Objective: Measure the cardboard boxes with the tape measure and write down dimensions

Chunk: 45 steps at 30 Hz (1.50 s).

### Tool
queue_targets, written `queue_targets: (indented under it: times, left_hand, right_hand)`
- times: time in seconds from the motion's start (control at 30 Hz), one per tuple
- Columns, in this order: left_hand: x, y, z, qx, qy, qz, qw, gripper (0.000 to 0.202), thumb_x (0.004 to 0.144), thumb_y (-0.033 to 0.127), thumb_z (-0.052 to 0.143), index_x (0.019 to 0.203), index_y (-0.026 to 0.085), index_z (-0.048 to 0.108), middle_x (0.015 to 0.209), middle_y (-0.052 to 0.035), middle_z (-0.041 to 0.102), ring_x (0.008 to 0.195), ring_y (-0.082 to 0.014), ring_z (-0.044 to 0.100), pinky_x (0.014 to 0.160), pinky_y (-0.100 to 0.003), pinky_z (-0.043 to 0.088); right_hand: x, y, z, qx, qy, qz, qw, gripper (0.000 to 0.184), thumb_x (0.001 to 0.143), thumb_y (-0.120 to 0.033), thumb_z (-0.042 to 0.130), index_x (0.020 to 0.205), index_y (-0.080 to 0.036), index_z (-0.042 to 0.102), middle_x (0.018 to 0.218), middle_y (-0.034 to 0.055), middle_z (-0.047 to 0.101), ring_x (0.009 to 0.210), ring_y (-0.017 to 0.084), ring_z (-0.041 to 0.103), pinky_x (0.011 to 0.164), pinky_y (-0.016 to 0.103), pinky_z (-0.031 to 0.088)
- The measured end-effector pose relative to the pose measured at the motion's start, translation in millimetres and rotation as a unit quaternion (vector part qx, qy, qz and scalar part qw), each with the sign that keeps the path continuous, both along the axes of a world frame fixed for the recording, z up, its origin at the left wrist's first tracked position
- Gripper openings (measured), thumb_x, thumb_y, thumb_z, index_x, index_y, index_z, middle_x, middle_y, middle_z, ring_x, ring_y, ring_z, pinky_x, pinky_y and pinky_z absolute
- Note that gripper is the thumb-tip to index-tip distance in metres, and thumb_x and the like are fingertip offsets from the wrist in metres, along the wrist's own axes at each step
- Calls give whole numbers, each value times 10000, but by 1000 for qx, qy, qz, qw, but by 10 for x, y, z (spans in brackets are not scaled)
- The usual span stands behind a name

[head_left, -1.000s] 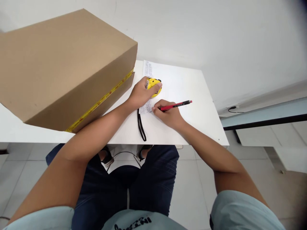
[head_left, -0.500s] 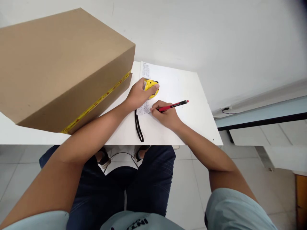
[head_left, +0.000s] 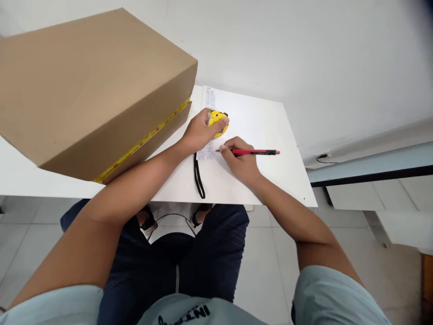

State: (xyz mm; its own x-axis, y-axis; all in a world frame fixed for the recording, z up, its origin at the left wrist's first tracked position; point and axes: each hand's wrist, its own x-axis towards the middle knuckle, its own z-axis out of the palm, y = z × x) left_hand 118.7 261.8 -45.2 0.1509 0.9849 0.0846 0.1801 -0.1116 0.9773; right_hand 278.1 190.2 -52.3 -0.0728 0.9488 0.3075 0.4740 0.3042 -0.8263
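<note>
Front edge: the left forearm and right forearm are lying across the near side of the white table.
Right edge: the white surface is running from the right hand out to this edge and both right corners, giving that hand room sideways.
Rear edge: the wall is standing just behind it.
Left side: a cardboard box is filling much of the depth, leaving a narrow strip before the front edge; the left forearm is passing close beside it.
Box contents: yellow printed tape is running along the side facing the person; the inside is staying hidden.
Tape measure: it is sitting over the paper, toward the rear edge, its black strap trailing toward the front edge.
Left hand: thumb and fingers are gripping the tape measure.
Right hand fingers: they are pinching a red-and-black pen, its tip pointing at the handwriting; whether it is touching, I cannot tell.
Paper: its left margin is showing; its right limit is blending into the tabletop.
</note>
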Motion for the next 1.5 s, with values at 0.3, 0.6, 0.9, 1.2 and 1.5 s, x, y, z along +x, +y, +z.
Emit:
queue_targets:
  times: [0.3,0.6,0.9,1.2,1.5]
  left_hand:
    - [-41,59,-77,23,33,10,999,373,856,540,729,894,215,550,861,15,644,786,-151,612,695,-271,439]
    - [-217,-251,142,176,165,7,970,330,855,519,718,941,222,601,856,-2,694,790,-184,644,722,-302,473]
    - [-444,-1828,293,374,16,-85,923,405,968,602,631,1230,294,620,1256,-109,721,1174,-262,703,958,-416,588]
    - [-832,-3020,-571,269,-26,217,938,556,944,753,492,1192,289,671,1458,-136,614,1385,-361,559,1162,-601,468]
    - [-1293,-2954,-202,281,121,234,923,667,1038,692,323,1554,282,424,1669,-171,363,1577,-330,331,1273,-608,300]
  right_hand:
    - [394,459,-166,24,-189,-196,962,323,933,-186,509,1223,-165,649,1121,113,715,980,246,657,919,393,518]
    - [96,458,21,-76,-276,-169,943,430,985,-142,423,1358,-84,629,1316,227,649,1099,325,694,924,403,517]
    - [34,191,278,18,-178,-91,980,506,1034,-197,373,1512,-128,525,1399,164,674,1158,248,689,1052,382,515]
    - [-861,-2039,-367,-117,262,385,877,882,808,-749,727,1551,-319,528,1551,152,589,1385,342,612,1146,488,488]
    - [-1205,-2375,-935,-229,475,88,845,564,812,-641,796,1205,-238,763,1208,157,808,949,294,780,922,458,621]
